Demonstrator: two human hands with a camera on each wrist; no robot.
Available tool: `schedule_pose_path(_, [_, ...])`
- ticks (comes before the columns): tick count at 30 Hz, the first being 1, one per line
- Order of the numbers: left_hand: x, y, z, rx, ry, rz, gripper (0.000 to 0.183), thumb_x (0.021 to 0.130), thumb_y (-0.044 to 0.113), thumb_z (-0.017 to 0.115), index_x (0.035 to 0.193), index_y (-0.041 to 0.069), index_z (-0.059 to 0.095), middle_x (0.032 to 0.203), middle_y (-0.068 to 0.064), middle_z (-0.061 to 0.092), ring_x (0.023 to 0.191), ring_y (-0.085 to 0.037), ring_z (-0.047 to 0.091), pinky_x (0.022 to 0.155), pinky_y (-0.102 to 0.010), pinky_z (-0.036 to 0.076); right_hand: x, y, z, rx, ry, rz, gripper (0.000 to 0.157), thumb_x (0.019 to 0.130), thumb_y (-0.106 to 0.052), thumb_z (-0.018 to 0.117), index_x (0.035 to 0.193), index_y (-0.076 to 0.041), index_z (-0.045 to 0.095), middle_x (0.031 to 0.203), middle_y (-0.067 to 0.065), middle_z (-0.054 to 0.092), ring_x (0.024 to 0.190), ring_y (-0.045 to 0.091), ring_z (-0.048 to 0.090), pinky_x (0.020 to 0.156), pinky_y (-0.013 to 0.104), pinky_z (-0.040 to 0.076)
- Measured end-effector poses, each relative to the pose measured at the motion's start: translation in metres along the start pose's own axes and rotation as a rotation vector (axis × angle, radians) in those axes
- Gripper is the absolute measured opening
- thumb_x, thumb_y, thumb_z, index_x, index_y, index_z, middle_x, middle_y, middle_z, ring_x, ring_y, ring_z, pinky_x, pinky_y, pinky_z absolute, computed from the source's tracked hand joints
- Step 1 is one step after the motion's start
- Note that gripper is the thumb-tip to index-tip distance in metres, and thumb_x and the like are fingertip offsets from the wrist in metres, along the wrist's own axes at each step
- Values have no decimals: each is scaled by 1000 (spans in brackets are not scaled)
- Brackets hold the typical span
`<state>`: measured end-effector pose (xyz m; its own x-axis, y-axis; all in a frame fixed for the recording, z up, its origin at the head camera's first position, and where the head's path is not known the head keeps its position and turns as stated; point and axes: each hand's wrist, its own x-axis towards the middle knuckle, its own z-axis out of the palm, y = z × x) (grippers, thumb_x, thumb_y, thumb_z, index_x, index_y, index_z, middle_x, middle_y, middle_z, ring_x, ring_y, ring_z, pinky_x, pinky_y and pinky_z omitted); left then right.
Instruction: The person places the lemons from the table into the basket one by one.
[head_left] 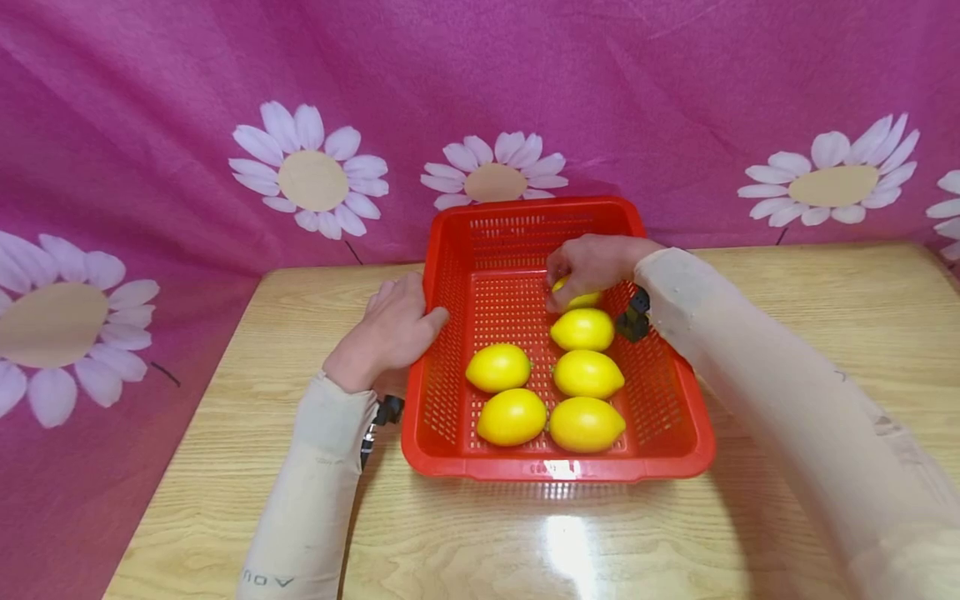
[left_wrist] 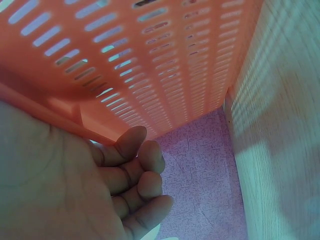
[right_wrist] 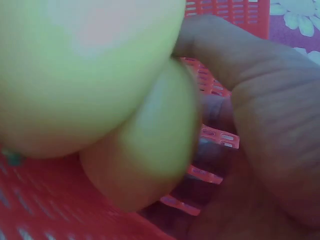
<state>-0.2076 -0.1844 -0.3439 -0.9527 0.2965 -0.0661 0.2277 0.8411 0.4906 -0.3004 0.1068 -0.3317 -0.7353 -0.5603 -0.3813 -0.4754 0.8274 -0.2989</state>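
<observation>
A red plastic basket [head_left: 558, 469] with perforated walls stands on the table, with several yellow lemons inside. My right hand [head_left: 598, 257] reaches in near the back right and grips a lemon [head_left: 587, 298] between thumb and fingers. Right in front of it lies another lemon [head_left: 583, 330]; in the right wrist view that nearer lemon [right_wrist: 90, 75] partly covers the gripped lemon [right_wrist: 155, 130]. At the basket's left side, my left hand [head_left: 397, 321] holds the rim, thumb over the edge. Its curled fingers [left_wrist: 142, 185] show outside the wall in the left wrist view.
More lemons form a right column, with a front lemon [head_left: 587, 424] near the basket's front wall. Two others, including a left lemon [head_left: 498, 368], lie left of them. Pink flowered cloth [head_left: 600, 100] hangs behind the wooden table [head_left: 810, 317].
</observation>
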Motion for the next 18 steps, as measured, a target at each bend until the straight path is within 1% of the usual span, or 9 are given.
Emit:
schedule_pose_path(3, [0, 0, 0, 1, -4, -11, 33, 100, 30, 48, 124, 8, 53, 109, -9, 53, 104, -26, 46, 83, -37, 37, 0, 1, -1, 29, -7, -5, 34, 89, -43, 74, 107, -15, 71, 95, 1, 71, 92, 19, 57, 82, 31, 44])
schedule_pose_path(9, [-1, 0, 1, -10, -3, -13, 37, 100, 30, 49, 130, 8, 50, 110, -9, 53, 105, -25, 46, 84, -37, 38, 1, 1, -1, 68, -21, -7, 32, 89, -42, 75, 105, -14, 70, 89, -1, 68, 88, 18, 56, 78, 30, 42])
schedule_pose_path(12, [0, -1, 1, -2, 1, -13, 38, 101, 30, 48, 131, 6, 50, 110, -9, 53, 106, -25, 44, 85, -37, 36, 0, 0, -1, 76, -21, -12, 31, 90, -42, 75, 104, -14, 70, 86, -2, 66, 87, 17, 55, 76, 29, 41])
schedule_pose_path(18, [0, -1, 2, 12, 4, -20, 40, 101, 31, 48, 132, 5, 50, 110, -10, 53, 106, -26, 42, 86, -38, 33, -1, 0, -2, 70, -13, -7, 31, 91, -42, 74, 104, -14, 70, 90, 0, 69, 87, 18, 56, 76, 29, 42])
